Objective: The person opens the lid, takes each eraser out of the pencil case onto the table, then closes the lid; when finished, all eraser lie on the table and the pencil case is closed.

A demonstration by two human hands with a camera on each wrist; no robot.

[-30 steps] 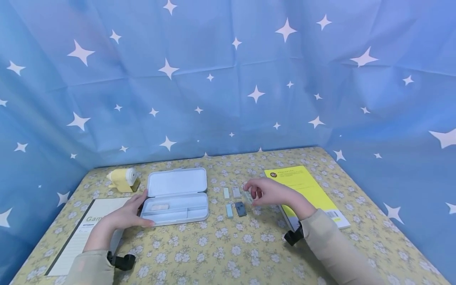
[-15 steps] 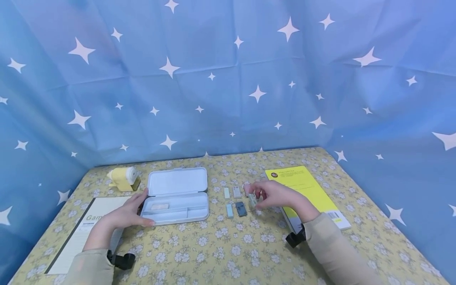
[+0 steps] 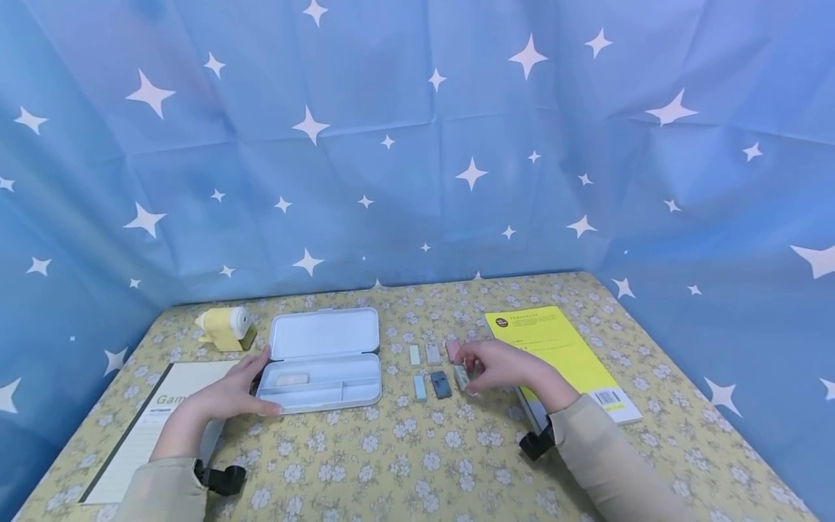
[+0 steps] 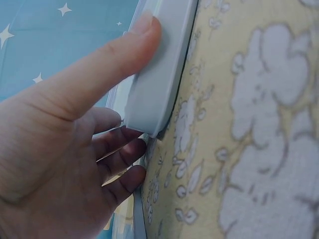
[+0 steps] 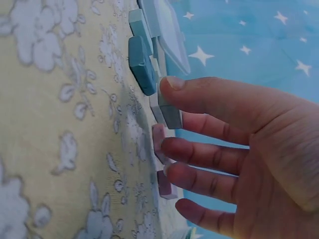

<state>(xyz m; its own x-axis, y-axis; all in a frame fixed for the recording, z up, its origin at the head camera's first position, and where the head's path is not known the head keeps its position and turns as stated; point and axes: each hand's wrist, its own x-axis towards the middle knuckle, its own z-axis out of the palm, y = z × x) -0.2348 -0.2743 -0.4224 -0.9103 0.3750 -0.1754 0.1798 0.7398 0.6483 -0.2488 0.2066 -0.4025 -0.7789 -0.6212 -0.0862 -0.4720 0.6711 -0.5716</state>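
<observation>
My left hand (image 3: 243,390) grips the left end of an open white pencil case (image 3: 326,335); in the left wrist view its thumb (image 4: 114,55) presses along the case's front wall (image 4: 159,74) and the fingers wrap its corner. A pale eraser lies inside the case. My right hand (image 3: 485,368) pinches a small grey eraser (image 3: 462,377) between thumb (image 5: 209,97) and forefinger, down at the flowered tablecloth (image 3: 404,449). That grey eraser (image 5: 169,113) sits just right of a dark eraser (image 3: 441,383) and a blue one (image 3: 420,387). Behind them lie a pale, a beige and a pink eraser (image 3: 452,350).
A yellow pencil sharpener (image 3: 225,328) stands at the back left. A lined notebook (image 3: 140,435) lies under my left forearm. A yellow booklet (image 3: 561,348) lies right of my right hand. Blue star-patterned cloth (image 3: 417,145) walls the table on three sides.
My right hand has come down and slightly toward me with the grey eraser, from above the table to the cloth beside the dark eraser. The left hand has stayed on the case.
</observation>
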